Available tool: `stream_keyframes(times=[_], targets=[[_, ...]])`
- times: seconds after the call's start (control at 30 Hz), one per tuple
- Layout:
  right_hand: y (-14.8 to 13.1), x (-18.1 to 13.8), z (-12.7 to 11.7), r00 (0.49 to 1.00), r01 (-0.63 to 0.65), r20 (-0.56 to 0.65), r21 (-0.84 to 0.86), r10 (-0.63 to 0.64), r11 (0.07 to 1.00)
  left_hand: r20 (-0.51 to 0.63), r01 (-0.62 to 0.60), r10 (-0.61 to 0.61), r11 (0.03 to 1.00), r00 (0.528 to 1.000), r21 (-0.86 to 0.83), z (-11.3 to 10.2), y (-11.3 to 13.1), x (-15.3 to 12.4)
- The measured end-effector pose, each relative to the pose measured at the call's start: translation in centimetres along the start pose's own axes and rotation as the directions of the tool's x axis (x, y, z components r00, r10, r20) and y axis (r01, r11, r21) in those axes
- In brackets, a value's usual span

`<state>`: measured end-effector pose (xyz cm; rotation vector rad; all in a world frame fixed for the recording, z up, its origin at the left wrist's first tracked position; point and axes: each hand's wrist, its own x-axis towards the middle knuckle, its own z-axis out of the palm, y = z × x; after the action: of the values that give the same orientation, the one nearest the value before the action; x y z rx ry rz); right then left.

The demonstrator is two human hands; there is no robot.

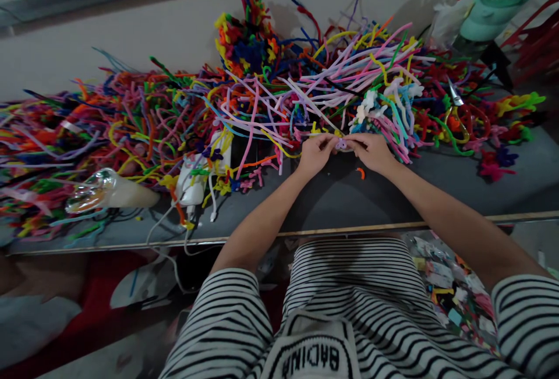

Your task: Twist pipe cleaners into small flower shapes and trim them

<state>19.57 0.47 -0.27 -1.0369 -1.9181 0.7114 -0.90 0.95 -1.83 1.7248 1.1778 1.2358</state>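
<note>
My left hand [315, 155] and my right hand [372, 151] meet at the middle of the grey table [349, 198]. Both pinch a small pale pink pipe-cleaner piece [342, 145] held between their fingertips. A long pink pipe cleaner [314, 108] runs from that spot back into the pile. Just behind the hands lies a big heap of coloured pipe cleaners [262, 88], spread across the table's far side. A tiny orange scrap [360, 173] lies on the table below my right hand.
Orange-handled scissors [456, 112] lie in the pile at the right. A white charger with cables [192, 184] and a clear plastic wrapper [98, 190] sit at the left. A teal container [491, 12] stands at the back right. Paper scraps [449, 286] litter the floor.
</note>
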Motion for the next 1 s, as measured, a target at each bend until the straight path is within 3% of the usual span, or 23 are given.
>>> stream_keyframes(times=[0.13,0.27,0.4,0.57,0.67,0.77,0.9,1.0], targets=[[0.5,-0.1,0.0,0.994,0.099,-0.030,-0.148,-0.105,0.984,0.012,0.061,-0.061,0.997,0.998,-0.052,0.2,-0.1,0.1],[0.4,-0.4,0.3,0.989,0.102,-0.079,-0.229,-0.123,0.968,0.043,0.130,-0.125,0.978,0.991,-0.162,0.6,0.1,0.2],[0.1,-0.6,0.4,0.988,0.105,-0.077,-0.287,-0.133,0.952,0.054,0.185,-0.179,0.969,0.982,-0.165,0.6,0.1,0.3],[-0.3,-0.5,0.0,0.969,0.119,-0.170,-0.317,-0.179,0.941,0.041,0.128,-0.122,0.964,0.992,-0.235,0.5,0.4,0.4],[-0.8,-0.6,-0.3,0.947,0.101,-0.266,-0.286,-0.180,0.953,0.175,0.123,-0.074,0.950,0.982,-0.286,0.3,1.2,0.2],[-1.2,-0.9,-0.4,0.937,0.047,-0.328,-0.230,-0.122,0.972,0.365,0.167,-0.046,0.937,0.930,-0.307,0.0,2.2,-0.1],[-1.3,-1.0,-0.2,0.960,0.087,-0.254,-0.122,-0.115,0.989,0.470,0.153,0.029,0.926,0.882,-0.345,-0.6,3.2,-0.4],[-1.2,-0.9,0.2,0.981,0.093,-0.168,-0.052,-0.100,0.994,0.471,0.161,0.003,0.938,0.882,-0.307,-0.8,3.2,-0.5]])
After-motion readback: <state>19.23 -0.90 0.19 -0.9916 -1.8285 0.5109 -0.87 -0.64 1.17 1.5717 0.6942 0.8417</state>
